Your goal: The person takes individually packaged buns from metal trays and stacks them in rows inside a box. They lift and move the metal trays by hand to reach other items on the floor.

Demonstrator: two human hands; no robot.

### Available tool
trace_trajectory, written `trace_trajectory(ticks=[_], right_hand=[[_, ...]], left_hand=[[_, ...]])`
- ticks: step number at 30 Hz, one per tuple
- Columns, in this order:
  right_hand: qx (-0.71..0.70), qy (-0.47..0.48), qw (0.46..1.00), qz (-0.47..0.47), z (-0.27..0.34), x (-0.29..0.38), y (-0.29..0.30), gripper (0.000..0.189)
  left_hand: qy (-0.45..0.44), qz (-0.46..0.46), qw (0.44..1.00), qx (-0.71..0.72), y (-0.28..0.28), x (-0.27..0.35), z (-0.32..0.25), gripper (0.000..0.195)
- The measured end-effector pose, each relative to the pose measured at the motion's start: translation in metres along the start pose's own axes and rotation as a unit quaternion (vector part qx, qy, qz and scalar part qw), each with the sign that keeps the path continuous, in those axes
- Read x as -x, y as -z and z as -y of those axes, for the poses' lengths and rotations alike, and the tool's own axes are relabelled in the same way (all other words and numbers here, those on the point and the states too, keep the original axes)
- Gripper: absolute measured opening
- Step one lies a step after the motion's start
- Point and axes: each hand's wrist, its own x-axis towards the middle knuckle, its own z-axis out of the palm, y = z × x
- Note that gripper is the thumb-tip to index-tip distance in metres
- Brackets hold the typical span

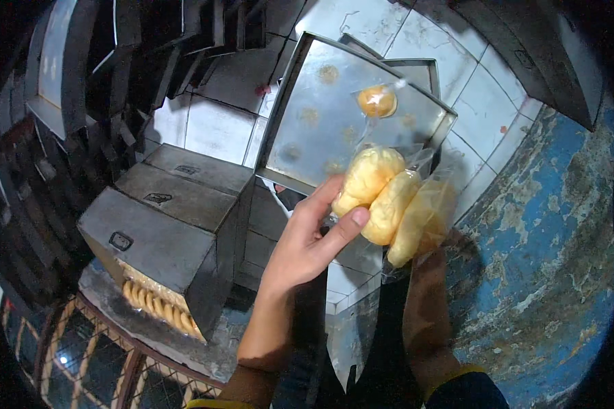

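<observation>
My left hand point(317, 230) grips a stack of bread buns point(371, 176) in clear plastic wrap, its thumb on the near side and fingers behind. Several wrapped buns lie side by side, held over the lower edge of a metal baking tray point(312, 143). My right hand point(435, 245) is mostly hidden behind the rightmost bun point(424, 220), so its fingers and grip cannot be made out. One more round bun point(377, 100) in clear plastic rests on the tray, above the held ones. Brownish round marks show on the tray's surface.
Metal boxes with handles point(153, 235) stand to the left; the nearest holds a row of wrapped baked goods point(158, 307). Another tray point(419, 69) lies partly beneath the first on white floor tiles point(220, 133). Dark metal trays or boxes crowd the upper left. A worn blue wall point(537, 245) rises at right.
</observation>
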Motion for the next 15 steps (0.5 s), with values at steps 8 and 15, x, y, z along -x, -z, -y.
trace_trajectory(ticks=[8, 15], right_hand=[[-0.025, -0.014, 1.0, -0.006, -0.007, 0.005, 0.007, 0.101], [-0.047, -0.032, 0.998, -0.026, -0.025, 0.004, 0.011, 0.097]], left_hand=[[0.037, -0.054, 0.995, 0.073, 0.009, -0.003, 0.027, 0.049], [0.07, -0.036, 0.994, 0.081, -0.01, -0.002, 0.029, 0.071]])
